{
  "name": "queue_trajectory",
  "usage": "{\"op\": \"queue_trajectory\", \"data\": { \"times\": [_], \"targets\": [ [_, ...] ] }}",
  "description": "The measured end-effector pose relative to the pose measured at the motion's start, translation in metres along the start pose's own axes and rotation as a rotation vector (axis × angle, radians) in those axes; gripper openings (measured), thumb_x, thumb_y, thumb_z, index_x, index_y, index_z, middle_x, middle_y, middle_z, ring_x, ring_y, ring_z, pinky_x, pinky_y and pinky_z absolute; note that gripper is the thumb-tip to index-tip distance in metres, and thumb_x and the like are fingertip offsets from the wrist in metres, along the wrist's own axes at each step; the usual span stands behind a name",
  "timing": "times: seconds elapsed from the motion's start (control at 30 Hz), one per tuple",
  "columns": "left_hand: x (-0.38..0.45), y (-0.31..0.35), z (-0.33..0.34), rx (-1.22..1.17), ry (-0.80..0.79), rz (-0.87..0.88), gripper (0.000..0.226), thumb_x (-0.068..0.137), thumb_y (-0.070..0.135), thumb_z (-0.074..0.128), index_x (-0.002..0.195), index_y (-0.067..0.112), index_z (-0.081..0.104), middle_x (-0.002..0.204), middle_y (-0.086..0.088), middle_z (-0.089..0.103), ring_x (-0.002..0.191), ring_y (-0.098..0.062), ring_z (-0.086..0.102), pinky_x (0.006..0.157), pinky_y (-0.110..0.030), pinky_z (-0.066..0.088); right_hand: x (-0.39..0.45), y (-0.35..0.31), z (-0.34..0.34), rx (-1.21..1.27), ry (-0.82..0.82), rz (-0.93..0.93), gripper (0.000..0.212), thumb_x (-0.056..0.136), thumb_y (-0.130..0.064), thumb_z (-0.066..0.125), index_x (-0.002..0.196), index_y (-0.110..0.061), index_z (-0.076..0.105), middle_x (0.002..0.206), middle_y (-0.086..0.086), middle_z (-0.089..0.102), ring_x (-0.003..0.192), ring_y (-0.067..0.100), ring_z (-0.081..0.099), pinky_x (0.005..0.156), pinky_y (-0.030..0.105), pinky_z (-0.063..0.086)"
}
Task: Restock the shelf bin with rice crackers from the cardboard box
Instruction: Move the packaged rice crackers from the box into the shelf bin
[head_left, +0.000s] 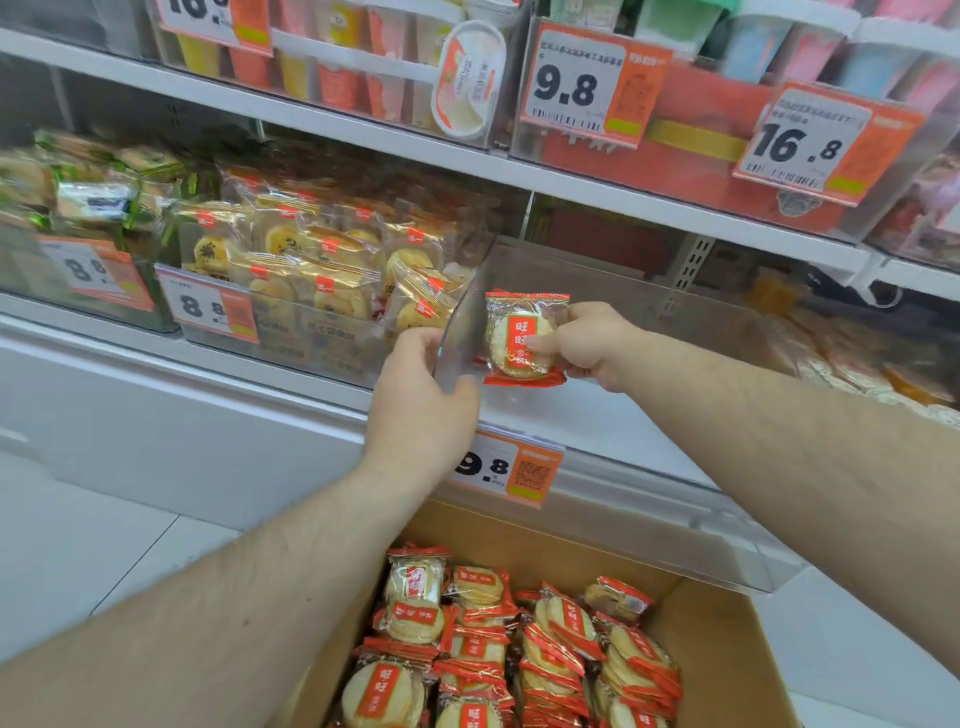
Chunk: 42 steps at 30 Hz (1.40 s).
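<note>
Right hand (587, 340) pinching cracker packet (522, 340), left hand (421, 400) gripping bin wall (462, 332) — both closed

A shop: shelves (571, 179) of packaged snacks behind orange price tags (582, 83) (9.8, 16.8).

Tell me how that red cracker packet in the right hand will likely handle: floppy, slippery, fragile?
The cracker packet looks light: the right hand holds it upright by one edge. Its glossy film probably slips under a loose pinch. The round crackers showing through look stiff but brittle, so squeezing could crack them. The left hand grips the clear divider.
</note>
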<state>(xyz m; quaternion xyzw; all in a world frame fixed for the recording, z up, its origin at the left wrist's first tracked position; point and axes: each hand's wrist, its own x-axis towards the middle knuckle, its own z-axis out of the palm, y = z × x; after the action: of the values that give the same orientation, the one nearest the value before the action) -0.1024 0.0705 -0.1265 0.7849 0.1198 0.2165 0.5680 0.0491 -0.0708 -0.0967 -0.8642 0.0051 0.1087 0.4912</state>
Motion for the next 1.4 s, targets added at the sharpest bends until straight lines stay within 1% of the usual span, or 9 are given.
{"op": "queue_trajectory", "data": {
  "times": [0.17, 0.3, 0.47, 0.73, 0.83, 0.97, 1.07, 1.23, 1.4],
  "targets": [
    [0.002, -0.004, 0.001, 0.033, 0.009, 0.037, 0.028, 0.094, 0.010, 0.056, 0.109, 0.031, 0.045, 0.112, 0.012, 0.054, 0.101, -0.006, 0.048, 0.081, -0.017, 0.033, 0.022, 0.009, 0.016, -0.098, 0.043, 0.013, 0.031, 0.078, -0.016, 0.083, 0.101, -0.012, 0.062, 0.089, 0.005, 0.070, 0.072, 0.016, 0.065, 0.057, 0.027, 0.051],
    [0.006, -0.007, -0.001, 0.059, 0.004, 0.037, 0.027, 0.096, 0.007, 0.052, 0.117, 0.025, 0.051, 0.117, 0.007, 0.057, 0.105, -0.012, 0.052, 0.083, -0.021, 0.037, 0.036, 0.017, 0.025, -0.157, 0.152, 0.019, 0.041, 0.070, -0.026, 0.088, 0.099, -0.008, 0.065, 0.097, 0.010, 0.072, 0.088, 0.025, 0.070, 0.079, 0.042, 0.060],
    [0.007, -0.008, -0.001, 0.076, 0.008, 0.031, 0.028, 0.096, 0.006, 0.051, 0.115, 0.026, 0.049, 0.116, 0.003, 0.058, 0.105, -0.017, 0.054, 0.083, -0.027, 0.042, 0.031, 0.013, 0.034, -0.279, 0.322, 0.055, 0.049, 0.069, -0.040, 0.088, 0.094, -0.006, 0.062, 0.091, 0.007, 0.067, 0.086, 0.024, 0.066, 0.078, 0.037, 0.059],
    [0.008, -0.005, 0.000, 0.081, 0.014, -0.003, 0.029, 0.096, 0.008, 0.053, 0.119, 0.026, 0.051, 0.115, 0.004, 0.059, 0.104, -0.018, 0.056, 0.082, -0.028, 0.044, 0.030, 0.007, 0.042, -0.277, 0.046, 0.086, 0.037, 0.096, -0.020, 0.059, 0.127, -0.001, 0.055, 0.126, 0.016, 0.061, 0.099, 0.023, 0.058, 0.083, 0.034, 0.050],
    [0.009, -0.003, -0.002, 0.082, 0.000, -0.013, 0.028, 0.096, 0.009, 0.053, 0.117, 0.028, 0.050, 0.112, 0.003, 0.060, 0.102, -0.018, 0.057, 0.079, -0.027, 0.044, 0.028, 0.009, 0.041, -0.230, 0.029, 0.114, 0.024, 0.099, -0.018, 0.054, 0.120, -0.008, 0.056, 0.110, 0.010, 0.062, 0.087, 0.019, 0.056, 0.078, 0.033, 0.046],
    [0.009, -0.003, -0.003, 0.073, -0.020, -0.019, 0.026, 0.097, 0.012, 0.053, 0.117, 0.028, 0.050, 0.111, 0.003, 0.060, 0.100, -0.017, 0.057, 0.077, -0.026, 0.044, 0.031, 0.013, 0.037, -0.204, 0.036, 0.124, 0.022, 0.097, -0.025, 0.060, 0.112, -0.010, 0.053, 0.092, 0.001, 0.059, 0.082, 0.016, 0.053, 0.075, 0.031, 0.046],
    [0.008, -0.003, -0.004, 0.054, -0.024, -0.018, 0.028, 0.096, 0.012, 0.054, 0.118, 0.028, 0.050, 0.111, 0.003, 0.060, 0.096, -0.016, 0.058, 0.073, -0.026, 0.043, 0.031, 0.013, 0.031, -0.215, 0.037, 0.129, 0.023, 0.095, -0.027, 0.064, 0.109, -0.009, 0.058, 0.106, 0.007, 0.065, 0.084, 0.017, 0.052, 0.070, 0.029, 0.043],
    [0.006, 0.001, -0.008, 0.025, -0.071, -0.002, 0.044, 0.089, 0.013, 0.059, 0.129, 0.026, 0.046, 0.125, 0.010, 0.053, 0.112, -0.008, 0.052, 0.086, -0.023, 0.041, 0.024, 0.006, 0.021, -0.192, 0.077, 0.126, 0.028, 0.092, -0.031, 0.068, 0.102, -0.010, 0.054, 0.115, 0.012, 0.061, 0.116, 0.021, 0.060, 0.094, 0.036, 0.051],
    [-0.006, 0.012, -0.013, 0.105, 0.035, 0.265, 0.050, 0.086, 0.019, 0.066, 0.130, 0.019, 0.043, 0.120, 0.010, 0.038, 0.115, -0.005, 0.040, 0.099, -0.022, 0.037, -0.010, -0.009, 0.005, -0.228, 0.103, 0.054, 0.040, 0.086, -0.032, 0.074, 0.110, -0.005, 0.057, 0.109, 0.011, 0.062, 0.109, 0.025, 0.061, 0.083, 0.036, 0.054]
  ]
}}
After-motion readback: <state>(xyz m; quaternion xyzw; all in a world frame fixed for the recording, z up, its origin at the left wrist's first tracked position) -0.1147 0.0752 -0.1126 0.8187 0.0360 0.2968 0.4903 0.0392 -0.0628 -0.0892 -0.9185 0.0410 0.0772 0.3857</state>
